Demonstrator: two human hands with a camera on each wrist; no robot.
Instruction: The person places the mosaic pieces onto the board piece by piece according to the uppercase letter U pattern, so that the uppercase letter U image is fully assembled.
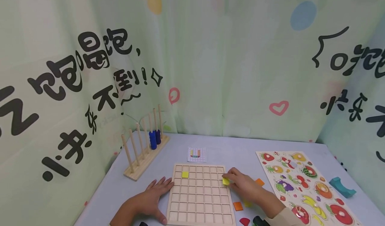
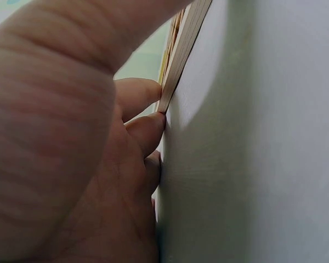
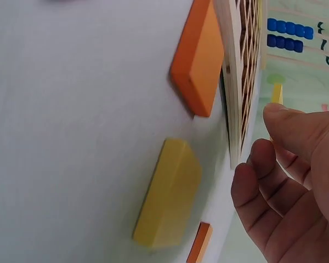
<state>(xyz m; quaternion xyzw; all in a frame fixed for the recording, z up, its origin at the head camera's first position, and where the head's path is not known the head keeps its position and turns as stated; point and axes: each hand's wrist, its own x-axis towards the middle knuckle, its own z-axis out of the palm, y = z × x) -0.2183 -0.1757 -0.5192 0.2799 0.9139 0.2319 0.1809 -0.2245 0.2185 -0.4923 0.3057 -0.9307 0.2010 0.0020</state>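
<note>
A wooden grid board (image 1: 197,199) lies flat on the table, with one yellow square tile (image 1: 185,175) in a cell near its upper left. My left hand (image 1: 151,199) rests beside the board, fingers spread; its fingertips and thumb touch the left edge, as the left wrist view also shows. My right hand (image 1: 243,184) pinches a second yellow tile (image 1: 226,181) between thumb and finger over the board's upper right edge. Near the right wrist, an orange tile (image 1: 238,206) and a yellow tile (image 3: 170,197) lie on the table beside the board.
Behind the board lies a small pattern card (image 1: 197,154). A wooden peg rack (image 1: 144,159) with blue beads stands at the left. To the right are a fruit sticker sheet (image 1: 300,182), a teal curved piece (image 1: 343,187), another orange tile (image 1: 260,182) and a red piece (image 1: 245,221).
</note>
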